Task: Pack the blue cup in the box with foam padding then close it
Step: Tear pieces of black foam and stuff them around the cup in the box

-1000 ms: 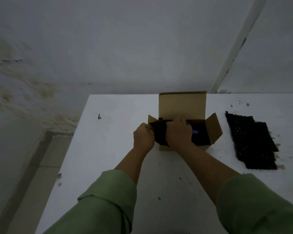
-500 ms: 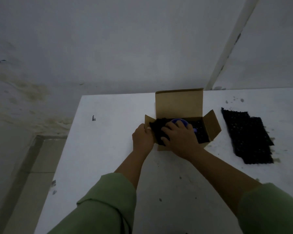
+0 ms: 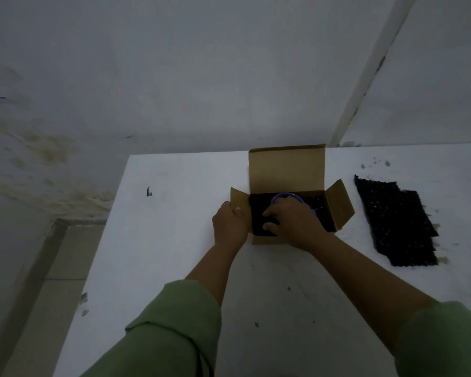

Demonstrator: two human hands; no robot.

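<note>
Progress: blue round cup (image 3: 284, 197) sits inside open brown cardboard box (image 3: 287, 170), on black foam lining (image 3: 259, 213) | left hand (image 3: 229, 227) clamps left flap | right hand (image 3: 294, 224) covers cup, grip unclear | left: spare black foam sheet (image 3: 394, 219) on white table (image 3: 161, 240), flaps unclosed

No readable text, perhaps lost to the dim light.
</note>
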